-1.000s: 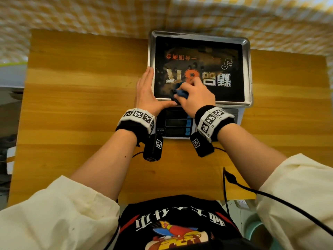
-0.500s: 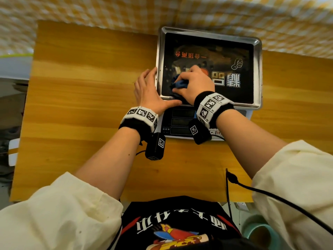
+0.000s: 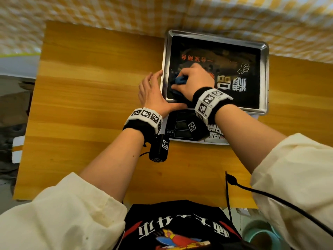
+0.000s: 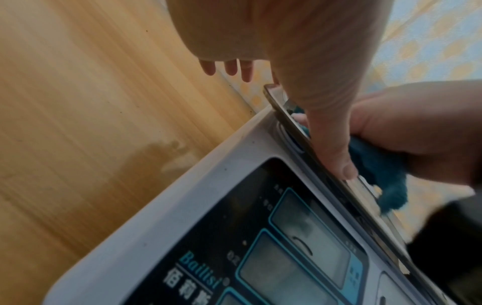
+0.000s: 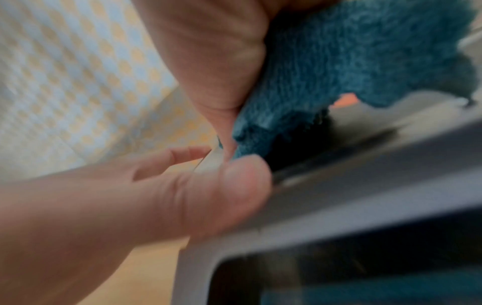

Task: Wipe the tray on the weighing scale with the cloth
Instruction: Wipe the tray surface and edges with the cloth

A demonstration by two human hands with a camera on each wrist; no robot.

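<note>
On the scale (image 3: 182, 134), your right hand (image 3: 194, 82) clutches the blue cloth (image 3: 180, 80) against the tray (image 3: 263, 83), while your left hand (image 3: 153, 95), fingers relaxed, steadies its near-left corner.

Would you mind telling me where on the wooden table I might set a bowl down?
Bare wood lies left of the weighing scale and the left hand, also right of the tray. It is crowded at the tray's near-left corner, where the right hand grips the cloth.

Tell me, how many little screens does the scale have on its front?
3 show in the head view, stacked on the scale's front panel: top, middle, bottom. The right hand's wristband may hide others.
</note>
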